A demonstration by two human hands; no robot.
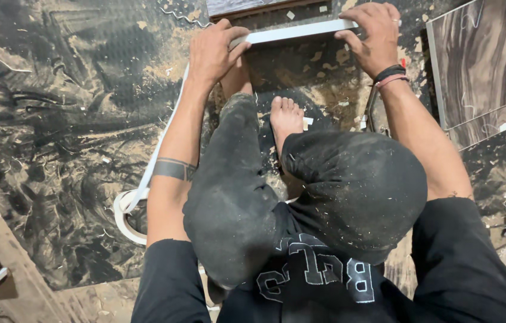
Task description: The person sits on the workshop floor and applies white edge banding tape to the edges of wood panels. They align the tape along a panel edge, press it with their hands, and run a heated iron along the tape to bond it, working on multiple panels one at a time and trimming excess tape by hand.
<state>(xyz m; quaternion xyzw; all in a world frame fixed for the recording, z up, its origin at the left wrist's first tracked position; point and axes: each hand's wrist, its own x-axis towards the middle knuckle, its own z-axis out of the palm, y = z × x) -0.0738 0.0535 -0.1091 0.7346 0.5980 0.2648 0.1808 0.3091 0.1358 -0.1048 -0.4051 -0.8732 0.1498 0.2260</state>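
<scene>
Dusty floor [73, 119]; white strip [300, 31] btwn 2 hands, L [214, 51] + R [372, 33] both gripping ends.

A white edging strip [300, 31] crosses the top of the frame and trails down to a white coil [126, 214] at lower left, over a floor [55, 119] marbled in black and tan. Dust-speckled black trousers [348, 185] fill the centre; brown wood-grain panels [486, 66] lie upper right, near black and pink wristbands [390, 76].

That white edge strip [300, 32] at the top looks like smooth, slightly glossy plastic. The floor [55, 119] on the left is rough, matt and dusty. The panels [486, 66] upper right have a wood-grain laminate finish, and the dark trousers [348, 185] are dusty cloth.
</scene>
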